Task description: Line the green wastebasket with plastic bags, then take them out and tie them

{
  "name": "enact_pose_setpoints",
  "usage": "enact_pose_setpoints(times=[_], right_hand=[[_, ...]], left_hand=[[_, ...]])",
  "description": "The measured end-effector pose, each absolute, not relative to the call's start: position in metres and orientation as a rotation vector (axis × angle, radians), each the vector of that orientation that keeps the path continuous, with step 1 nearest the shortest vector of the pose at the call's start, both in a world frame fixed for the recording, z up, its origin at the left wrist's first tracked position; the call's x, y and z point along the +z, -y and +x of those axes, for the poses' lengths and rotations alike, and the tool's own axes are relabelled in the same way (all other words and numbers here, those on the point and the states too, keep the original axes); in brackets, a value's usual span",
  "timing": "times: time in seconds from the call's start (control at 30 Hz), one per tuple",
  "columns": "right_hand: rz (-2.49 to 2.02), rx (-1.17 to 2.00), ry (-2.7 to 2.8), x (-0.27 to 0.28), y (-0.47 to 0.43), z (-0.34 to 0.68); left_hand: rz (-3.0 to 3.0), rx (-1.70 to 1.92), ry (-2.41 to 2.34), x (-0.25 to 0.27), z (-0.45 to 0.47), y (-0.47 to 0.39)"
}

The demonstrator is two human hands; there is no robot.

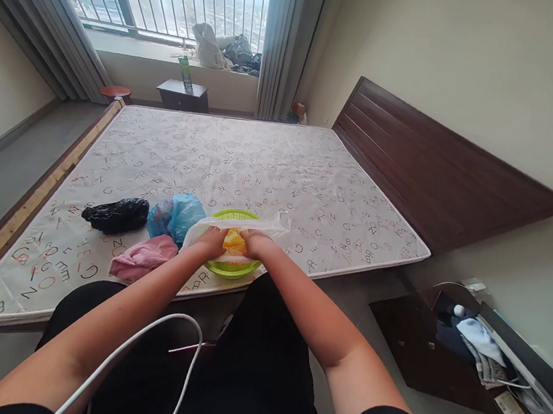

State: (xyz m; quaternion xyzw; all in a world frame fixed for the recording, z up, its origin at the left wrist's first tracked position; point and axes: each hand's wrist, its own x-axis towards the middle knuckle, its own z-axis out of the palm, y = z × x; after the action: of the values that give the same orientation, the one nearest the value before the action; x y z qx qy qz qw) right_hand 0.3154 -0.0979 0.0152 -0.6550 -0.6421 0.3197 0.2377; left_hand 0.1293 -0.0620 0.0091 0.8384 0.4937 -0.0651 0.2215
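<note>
My left hand [211, 242] and my right hand [254, 243] are closed on opposite sides of the mouth of a white plastic bag [197, 229], holding it spread apart. Orange-yellow contents [234, 242] show between my hands; their kind is too unclear to name. Beneath the bag sits a green plastic basket [231, 272] near the mattress edge. A light blue plastic bag [178, 216] lies just left of the basket. Beside it are a black plastic bag [115, 214] and a folded pink cloth [144, 258].
The letter-printed mattress [241, 162] spans the bed, with a dark wooden headboard [433, 166] at right. A nightstand [183, 93] bearing a green tube stands beyond. A white cable [139, 338] loops before me. At lower right, a dark cabinet [421, 345] holds cloths.
</note>
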Motion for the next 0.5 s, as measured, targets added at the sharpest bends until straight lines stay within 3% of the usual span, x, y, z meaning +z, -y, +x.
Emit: enact_pose_setpoints(times=[0.13,0.3,0.5], right_hand=[[-1.790,0.823,1.948,0.012,0.135,0.336],[-1.656,1.098,1.874,-0.021,0.175,0.352],[-1.683,0.843,1.777,-0.047,0.191,0.356]], left_hand=[[2.338,-0.239,-1.288,0.029,0.117,0.072],[2.360,-0.121,-1.198,0.035,0.082,0.090],[2.161,0.114,-1.216,0.002,0.067,0.107]])
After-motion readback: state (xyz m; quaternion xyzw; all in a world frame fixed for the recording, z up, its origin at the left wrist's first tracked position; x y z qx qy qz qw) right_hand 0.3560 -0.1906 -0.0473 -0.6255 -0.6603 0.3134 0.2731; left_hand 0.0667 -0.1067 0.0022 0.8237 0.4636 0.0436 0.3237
